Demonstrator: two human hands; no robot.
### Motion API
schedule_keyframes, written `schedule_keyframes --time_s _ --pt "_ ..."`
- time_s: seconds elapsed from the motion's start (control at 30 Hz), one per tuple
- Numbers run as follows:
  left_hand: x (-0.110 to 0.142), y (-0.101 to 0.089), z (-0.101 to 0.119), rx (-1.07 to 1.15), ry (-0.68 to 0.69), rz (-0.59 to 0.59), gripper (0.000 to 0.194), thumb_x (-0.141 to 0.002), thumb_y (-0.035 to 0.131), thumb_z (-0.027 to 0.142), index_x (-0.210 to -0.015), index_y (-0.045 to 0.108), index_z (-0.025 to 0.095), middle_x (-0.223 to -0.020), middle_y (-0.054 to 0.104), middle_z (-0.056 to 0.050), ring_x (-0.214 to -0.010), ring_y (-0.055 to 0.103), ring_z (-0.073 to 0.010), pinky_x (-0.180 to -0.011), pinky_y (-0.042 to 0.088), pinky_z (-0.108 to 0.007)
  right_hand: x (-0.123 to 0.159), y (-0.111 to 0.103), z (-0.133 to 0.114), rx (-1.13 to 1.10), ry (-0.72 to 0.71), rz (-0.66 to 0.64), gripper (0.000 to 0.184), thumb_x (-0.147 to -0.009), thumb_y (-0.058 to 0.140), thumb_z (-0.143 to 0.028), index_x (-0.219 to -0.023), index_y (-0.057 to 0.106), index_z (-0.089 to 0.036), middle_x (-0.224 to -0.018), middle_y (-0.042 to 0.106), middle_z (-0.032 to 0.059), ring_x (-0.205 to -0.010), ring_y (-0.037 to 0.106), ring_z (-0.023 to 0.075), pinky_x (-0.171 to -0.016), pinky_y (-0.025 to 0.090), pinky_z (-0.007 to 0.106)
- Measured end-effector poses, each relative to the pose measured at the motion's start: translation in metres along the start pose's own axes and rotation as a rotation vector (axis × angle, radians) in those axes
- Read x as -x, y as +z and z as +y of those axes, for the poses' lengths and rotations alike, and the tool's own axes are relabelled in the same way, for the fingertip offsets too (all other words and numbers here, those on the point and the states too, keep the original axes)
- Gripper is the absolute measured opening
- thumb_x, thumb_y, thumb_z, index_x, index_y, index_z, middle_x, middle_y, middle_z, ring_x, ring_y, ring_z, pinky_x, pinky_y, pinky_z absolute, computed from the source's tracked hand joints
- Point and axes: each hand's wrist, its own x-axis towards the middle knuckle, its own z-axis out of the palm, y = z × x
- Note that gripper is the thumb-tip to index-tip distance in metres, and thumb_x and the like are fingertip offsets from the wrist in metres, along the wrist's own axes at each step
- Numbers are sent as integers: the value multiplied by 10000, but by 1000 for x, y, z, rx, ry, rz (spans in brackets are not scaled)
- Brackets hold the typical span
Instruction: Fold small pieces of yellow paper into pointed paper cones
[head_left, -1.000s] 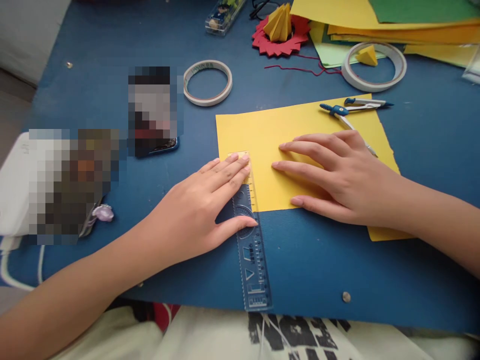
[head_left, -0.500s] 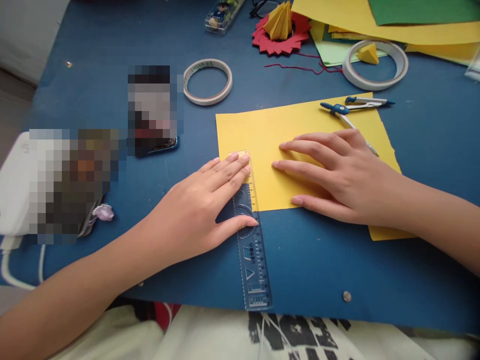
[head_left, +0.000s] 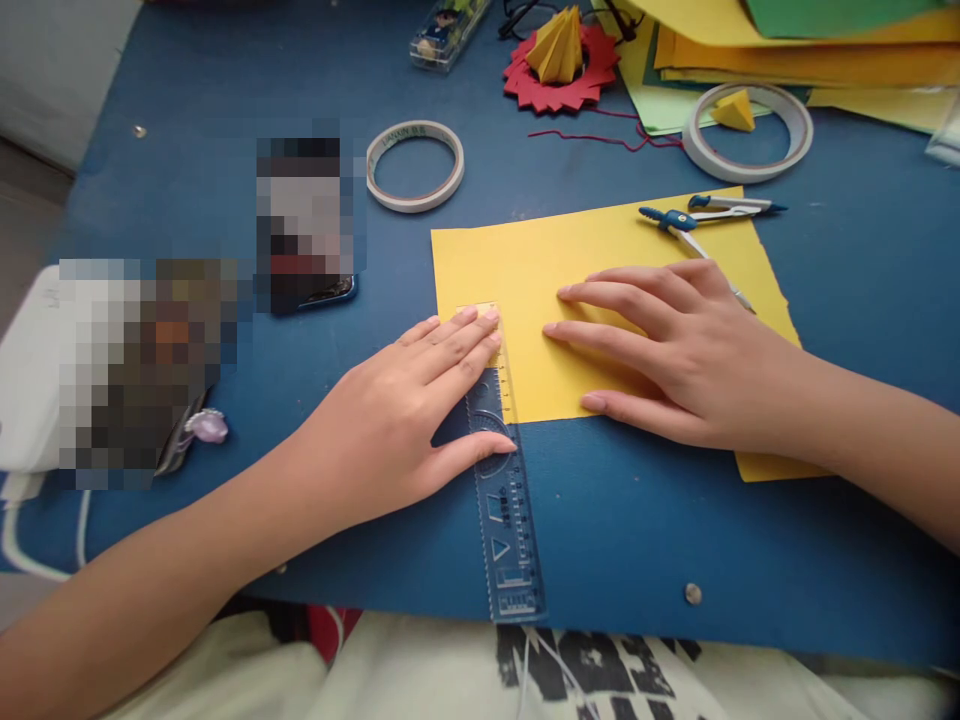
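My left hand (head_left: 409,410) lies flat with its fingers stretched out, pressing on a clear plastic ruler (head_left: 506,540). The ruler's upper end rests on a yellow paper sheet (head_left: 510,270), and its lower end reaches the table's front edge. Spread over the right part of the sheet is my right hand (head_left: 667,350), open, fingertips on or just above the paper. A blue and white compass (head_left: 667,218) with its legs apart lies across the sheet's upper right corner. Part of one leg is hidden behind my right hand.
Two tape rolls (head_left: 416,200) (head_left: 701,155) lie behind the sheet. Farther back are a red and yellow paper craft (head_left: 525,88), red string, eyeglasses and stacked coloured papers (head_left: 787,55). To the left are a phone (head_left: 322,295), a white device (head_left: 34,370) with a cable, and a purple charm (head_left: 210,427).
At the back right, the top yellow paper has shifted, baring more of the eyeglasses and of the orange sheets beneath. Both hands, the ruler and the compass stay in place.
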Motion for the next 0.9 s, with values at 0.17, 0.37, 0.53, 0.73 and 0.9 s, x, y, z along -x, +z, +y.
schedule_keyframes --time_s 0.17,0.37,0.53,0.73,0.9 --pt "0 1 0 -30 8 2 637 -874 494 473 -1361 394 74 -1450 361 -134 -1357 325 -240 -1144 286 -406 0 1 1 -7 -6 8 477 -911 389 -439 -1352 398 -257 -1426 392 91 -1279 374 313 -991 284 532" --pt "-1 1 1 -41 12 -3 628 -879 483 477 -1362 396 86 -1449 359 -123 -1356 327 -233 -1137 298 -406 -1 1 1 9 -15 12 492 -907 395 -464 -1355 387 -261 -1420 402 104 -1275 379 317 -979 296 536" --pt "-1 0 0 -21 5 12 621 -873 500 466 -1351 412 79 -1439 371 -136 -1347 342 -243 -1131 308 -415 0 -4 -8 104 -69 37 544 -894 391 -535 -1314 432 -192 -1368 455 161 -1222 435 339 -922 347 532" --pt "-1 2 0 -4 7 27 632 -867 508 473 -1349 415 76 -1434 375 -144 -1344 348 -248 -1128 311 -420 6 -23 -28 393 -265 69 249 -898 453 -211 -1100 597 -202 -1035 668 81 -917 593 235 -876 416 436" --pt "0 3 -1 -14 7 27 643 -865 510 475 -1342 421 53 -1436 371 -143 -1346 344 -244 -1133 306 -406 18 -31 -35 395 -203 -22 296 -900 358 -208 -1023 622 -154 -1109 639 125 -904 602 265 -823 455 466"
